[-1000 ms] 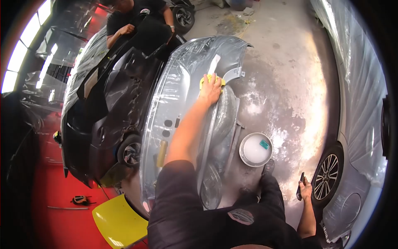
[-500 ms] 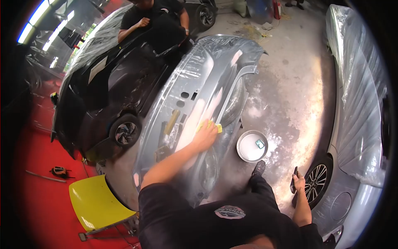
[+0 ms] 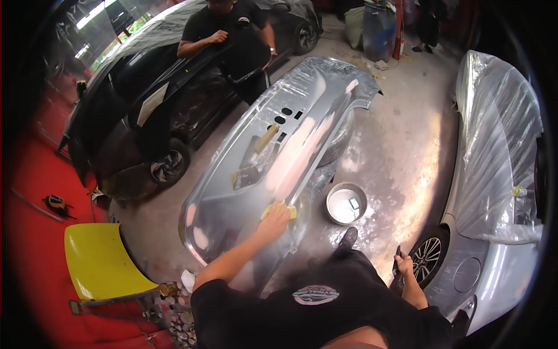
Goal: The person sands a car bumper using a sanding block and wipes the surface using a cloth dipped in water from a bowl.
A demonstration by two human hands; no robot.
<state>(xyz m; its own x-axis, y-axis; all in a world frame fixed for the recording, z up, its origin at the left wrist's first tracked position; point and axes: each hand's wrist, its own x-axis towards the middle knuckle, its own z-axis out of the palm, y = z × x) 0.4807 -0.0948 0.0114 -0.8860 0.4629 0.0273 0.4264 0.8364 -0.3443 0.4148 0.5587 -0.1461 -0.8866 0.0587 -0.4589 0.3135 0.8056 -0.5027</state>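
Observation:
Below me lies a long silver-grey car bumper [image 3: 232, 157] with pinkish-white patches and several cut-out holes, clear film covering part of it. My left hand [image 3: 272, 225] presses a thin yellow pad [image 3: 289, 212] flat against the bumper's near part, fingers closed over it. Whether the pad is cloth or abrasive sheet, I cannot tell. Out to the right, away from the bumper, my right hand [image 3: 405, 265] grips a dark, slim object [image 3: 397, 256], its kind unclear. On the floor by my foot is a round bucket [image 3: 329, 214] of whitish liquid with a small teal-edged piece in it.
A black car [image 3: 122, 134] stands on the left, with another person [image 3: 232, 46] beside it. To the right is a silver car [image 3: 494, 279] partly under plastic film. A yellow panel [image 3: 104, 259] and several small cans [image 3: 177, 317] are at lower left.
My left hand with the yellow pad has moved along the bumper towards its near end. The view has shifted, showing more of the far floor. My right hand still grips the dark object.

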